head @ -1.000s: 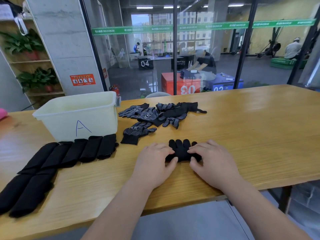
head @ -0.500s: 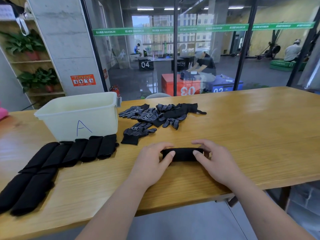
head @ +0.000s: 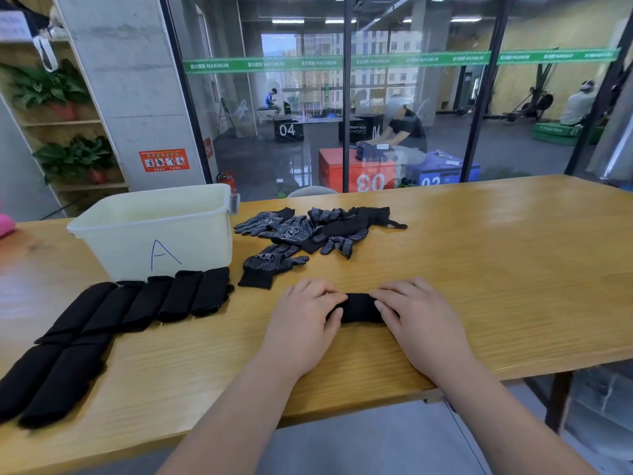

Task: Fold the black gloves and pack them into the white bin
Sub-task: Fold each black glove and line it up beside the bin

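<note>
Head view, looking down on the folded glove (head: 359,308): lying as a short dark bundle on the worktop (head: 479,269) near its front edge, long axis running left to right, square across the body. Gripping the bundle at both ends, with the left hand (head: 305,320) bending its fingers over the left end, thumb against the near side, and the right hand (head: 421,320) mirroring that on the right end; only the middle stretch showing between them. Sitting centred between the hands, so neither being nearer. Judging the fold to be about finished and being pressed tight. Looking outward: finding the white bin (head: 154,234), marked with a blue A, standing to the left and farther back, well apart from the bundle, so probably calling for a leftward carry, with the left hand lying on the bin's side. Noting the row of folded gloves (head: 137,303) lying just in front of the bin and trailing toward the left front corner; bin's floor not showing from here. Seeing a single glove (head: 270,264) lying flat just beyond the left hand, and the loose pile of gloves (head: 318,228) waiting farther back, right of the bin, all unfolded.
</note>
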